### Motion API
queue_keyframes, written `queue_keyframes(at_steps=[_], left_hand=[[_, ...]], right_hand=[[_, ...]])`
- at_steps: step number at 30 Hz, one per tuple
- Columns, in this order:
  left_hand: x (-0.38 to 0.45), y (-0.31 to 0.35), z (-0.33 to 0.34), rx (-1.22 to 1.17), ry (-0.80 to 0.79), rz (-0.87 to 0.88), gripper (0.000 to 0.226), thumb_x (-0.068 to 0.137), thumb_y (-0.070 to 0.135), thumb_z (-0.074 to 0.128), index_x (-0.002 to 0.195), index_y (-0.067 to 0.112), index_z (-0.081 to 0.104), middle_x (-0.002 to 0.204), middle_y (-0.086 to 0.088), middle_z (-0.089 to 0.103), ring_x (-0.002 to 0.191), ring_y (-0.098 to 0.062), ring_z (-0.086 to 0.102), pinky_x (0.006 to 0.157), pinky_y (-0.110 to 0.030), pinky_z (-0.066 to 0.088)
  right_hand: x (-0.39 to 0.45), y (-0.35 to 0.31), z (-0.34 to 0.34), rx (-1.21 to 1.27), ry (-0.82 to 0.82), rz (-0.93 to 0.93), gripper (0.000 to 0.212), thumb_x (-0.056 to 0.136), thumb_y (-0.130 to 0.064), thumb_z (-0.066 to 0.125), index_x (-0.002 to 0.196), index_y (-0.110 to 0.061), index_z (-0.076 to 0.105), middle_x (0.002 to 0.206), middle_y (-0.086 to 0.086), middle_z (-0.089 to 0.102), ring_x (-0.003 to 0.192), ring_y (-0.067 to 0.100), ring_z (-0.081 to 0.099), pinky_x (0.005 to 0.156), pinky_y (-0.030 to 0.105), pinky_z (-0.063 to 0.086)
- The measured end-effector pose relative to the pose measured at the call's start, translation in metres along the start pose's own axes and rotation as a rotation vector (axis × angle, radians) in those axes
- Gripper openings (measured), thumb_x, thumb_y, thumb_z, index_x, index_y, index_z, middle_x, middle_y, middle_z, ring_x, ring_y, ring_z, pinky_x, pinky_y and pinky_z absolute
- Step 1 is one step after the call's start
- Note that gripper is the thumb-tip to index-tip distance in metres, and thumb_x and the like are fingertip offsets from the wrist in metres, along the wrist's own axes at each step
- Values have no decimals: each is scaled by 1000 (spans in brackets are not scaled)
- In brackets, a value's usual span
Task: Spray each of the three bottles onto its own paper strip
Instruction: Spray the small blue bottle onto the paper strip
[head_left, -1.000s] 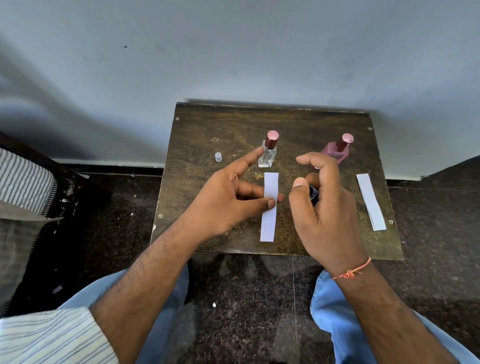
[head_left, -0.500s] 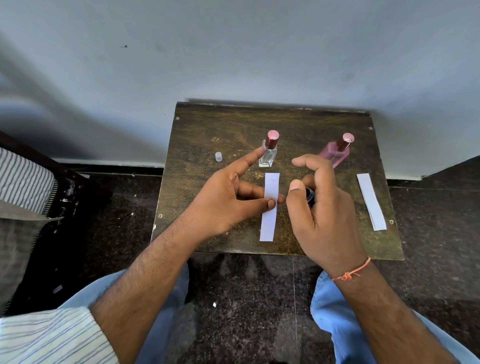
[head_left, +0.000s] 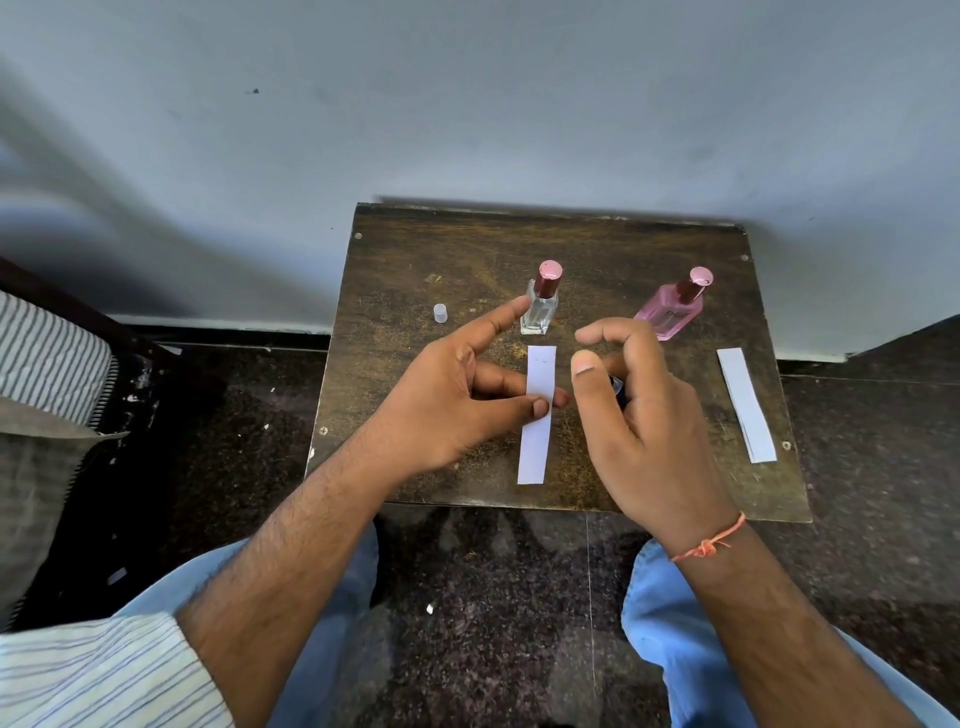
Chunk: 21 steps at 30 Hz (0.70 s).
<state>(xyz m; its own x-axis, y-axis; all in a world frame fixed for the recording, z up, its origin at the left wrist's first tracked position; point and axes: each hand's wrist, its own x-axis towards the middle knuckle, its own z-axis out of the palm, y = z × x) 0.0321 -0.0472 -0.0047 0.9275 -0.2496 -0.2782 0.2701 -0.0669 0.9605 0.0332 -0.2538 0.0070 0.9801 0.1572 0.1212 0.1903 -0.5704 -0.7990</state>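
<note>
1. Head view: a small dark wooden table (head_left: 415, 260) is sitting against a pale wall, and the person's knees in blue trousers are showing below its near edge.
2. The left hand (head_left: 457, 400) is pinching a white paper strip (head_left: 537, 415) between thumb and a finger, with the index finger stretching out towards the clear bottle (head_left: 540, 306).
3. That strip is lying lengthwise over the middle of the table, just in front of the clear bottle, which is standing upright with its pink cap on.
4. The right hand (head_left: 644, 415) is curling round a small dark bottle (head_left: 617, 387), mostly hidden by the fingers; the index finger is arching above its top, and the thumb is pointing up beside the strip.
5. A pink bottle (head_left: 670, 312) is standing behind the right hand, capped.
6. More paper strips (head_left: 745, 402) are lying near the table's right edge, well apart from the hands.
7. A small clear cap (head_left: 440, 313) is resting on the table to the left.
</note>
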Motion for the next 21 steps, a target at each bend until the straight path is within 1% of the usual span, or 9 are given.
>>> queue_keyframes(at_steps=[2, 4, 5, 8, 9, 11, 13, 17, 21], left_hand=[[0, 0, -2, -8, 3, 1, 97, 96, 8, 83, 172, 30, 27, 103, -1, 87, 110, -41, 80, 111, -60, 52], [0, -1, -7, -36, 32, -1, 94, 96, 7, 83, 171, 28, 30, 104, -3, 87, 113, -37, 79, 113, -59, 52], [0, -1, -9, -55, 50, -4, 93, 96, 6, 82, 170, 28, 31, 104, -5, 87, 114, -36, 79, 114, -58, 52], [2, -2, -18, -124, 83, 6, 92, 96, 7, 82, 170, 24, 31, 108, -10, 86, 118, -35, 78, 118, -55, 50], [2, -2, -21, -145, 91, 13, 91, 96, 8, 82, 170, 23, 31, 110, -11, 86, 120, -34, 78, 117, -51, 52], [4, -2, -25, -167, 111, 31, 89, 97, 7, 81, 170, 21, 31, 110, -11, 86, 122, -24, 78, 115, -30, 53], [4, -2, -26, -183, 128, 42, 88, 97, 6, 81, 169, 20, 33, 108, -10, 86, 122, -19, 78, 112, -19, 50], [4, -1, -25, -201, 141, 51, 88, 96, 6, 81, 169, 18, 33, 107, -10, 86, 121, -18, 78, 102, -12, 51], [4, -1, -26, -181, 146, 44, 87, 97, 4, 80, 169, 18, 33, 106, -9, 86, 121, -16, 78, 101, -8, 49]], right_hand=[[1, 2, -1, 80, -9, 72, 35, 102, -59, 53, 118, -29, 64, 82, -25, 72, 62, 4, 63, 56, 14, 40], [3, 4, -1, 152, -31, 166, 37, 93, -68, 63, 108, -34, 68, 91, -20, 77, 77, 4, 70, 64, 15, 49], [4, 6, -2, 169, -56, 207, 37, 89, -69, 69, 103, -36, 70, 90, -15, 78, 77, 5, 70, 65, 19, 52], [5, 12, 2, 200, -155, 284, 22, 89, -55, 83, 94, -34, 78, 78, -18, 75, 66, -1, 64, 62, 19, 49], [4, 14, 4, 230, -182, 303, 17, 91, -49, 85, 92, -32, 80, 72, -20, 73, 62, -3, 62, 60, 17, 47], [1, 16, 10, 343, -211, 346, 15, 92, -42, 87, 91, -28, 83, 63, -21, 66, 51, -3, 55, 51, 9, 39], [-2, 16, 15, 455, -213, 390, 13, 92, -37, 88, 92, -24, 84, 64, -19, 66, 47, -3, 52, 46, 8, 36], [-3, 12, 22, 523, -191, 405, 3, 93, -25, 88, 93, -24, 85, 70, -16, 70, 48, -3, 54, 48, 6, 38], [-2, 10, 27, 507, -122, 414, 11, 92, -17, 89, 98, -22, 82, 79, -12, 77, 55, -3, 60, 50, 7, 42]])
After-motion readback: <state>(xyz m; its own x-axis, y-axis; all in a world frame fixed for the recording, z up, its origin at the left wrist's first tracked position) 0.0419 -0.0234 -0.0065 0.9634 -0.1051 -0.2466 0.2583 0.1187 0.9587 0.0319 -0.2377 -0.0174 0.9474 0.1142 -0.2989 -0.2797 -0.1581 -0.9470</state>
